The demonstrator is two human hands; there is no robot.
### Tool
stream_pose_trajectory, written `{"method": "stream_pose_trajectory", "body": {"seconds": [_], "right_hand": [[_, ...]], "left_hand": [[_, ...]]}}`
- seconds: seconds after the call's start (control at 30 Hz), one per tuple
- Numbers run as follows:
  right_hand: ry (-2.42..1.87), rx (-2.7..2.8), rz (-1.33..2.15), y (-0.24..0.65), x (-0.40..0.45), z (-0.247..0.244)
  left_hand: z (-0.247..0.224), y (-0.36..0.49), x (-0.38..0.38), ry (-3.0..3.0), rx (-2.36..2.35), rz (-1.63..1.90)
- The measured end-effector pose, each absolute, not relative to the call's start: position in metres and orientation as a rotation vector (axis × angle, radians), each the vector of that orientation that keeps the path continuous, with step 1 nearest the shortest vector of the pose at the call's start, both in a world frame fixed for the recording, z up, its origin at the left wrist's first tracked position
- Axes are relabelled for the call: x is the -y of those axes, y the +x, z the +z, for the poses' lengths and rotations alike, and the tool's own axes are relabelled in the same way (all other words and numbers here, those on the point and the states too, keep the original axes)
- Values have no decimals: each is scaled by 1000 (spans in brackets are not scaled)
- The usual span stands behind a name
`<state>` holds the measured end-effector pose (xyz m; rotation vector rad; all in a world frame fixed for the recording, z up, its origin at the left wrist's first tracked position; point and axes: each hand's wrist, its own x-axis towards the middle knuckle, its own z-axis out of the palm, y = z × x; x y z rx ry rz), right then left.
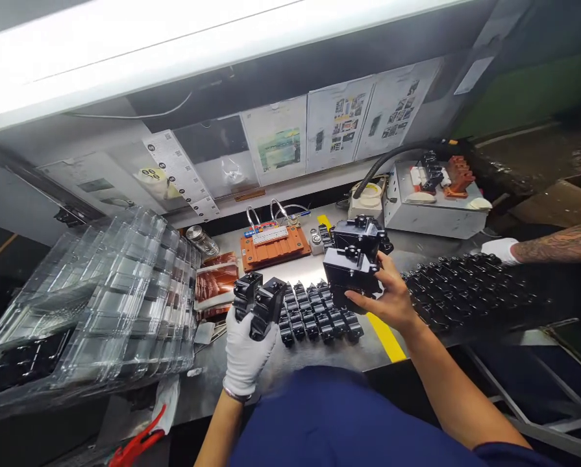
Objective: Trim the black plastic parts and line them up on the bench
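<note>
My left hand [248,347], in a white glove, is closed on a pair of black parts [259,299] at the centre of the view. My bare right hand [391,295] grips black box-like parts [351,263], raised above the bench. Between and below the hands, rows of black parts [319,311] lie on the metal bench. Beyond them sits an orange fixture [275,245] with clear tubes. The fingertips under the raised parts are partly hidden.
Stacked clear plastic trays [124,292] stand at the left. Another person's gloved hand [498,250] touches a large group of black parts [460,288] at right. A grey machine box [431,207] stands behind. Red-handled pliers [139,441] are at lower left.
</note>
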<state>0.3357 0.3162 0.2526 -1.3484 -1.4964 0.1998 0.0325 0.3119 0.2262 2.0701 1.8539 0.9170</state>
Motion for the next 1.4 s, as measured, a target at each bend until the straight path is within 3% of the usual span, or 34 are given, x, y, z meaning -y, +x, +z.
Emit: {"method": "stream_pose_trajectory", "body": {"seconds": [0.47, 0.8, 0.93, 1.07, 1.13, 1.2, 1.3, 1.4], "right_hand": [[-1294, 1544, 292, 335, -308, 258], [-1271, 1645, 147, 329, -308, 261], [-1251, 1700, 131, 325, -310, 261], [-1215, 1759, 114, 319, -313, 259], [-1208, 1779, 106, 314, -315, 257], [-1208, 1798, 116, 309, -317, 254], [-1186, 1847, 153, 302, -318, 251], [-1177, 1883, 160, 298, -317, 247]], "left_hand": [[230, 41, -310, 2121, -1835, 852], [142, 17, -313, 1704, -2224, 71], [140, 22, -321, 1620, -2241, -19], [200, 43, -327, 1866, -2017, 291], [241, 59, -325, 2102, -1581, 953], [277, 76, -322, 2225, -1254, 1334], [304, 98, -320, 2426, -1095, 1399], [302, 109, -322, 2486, -1117, 1411]]}}
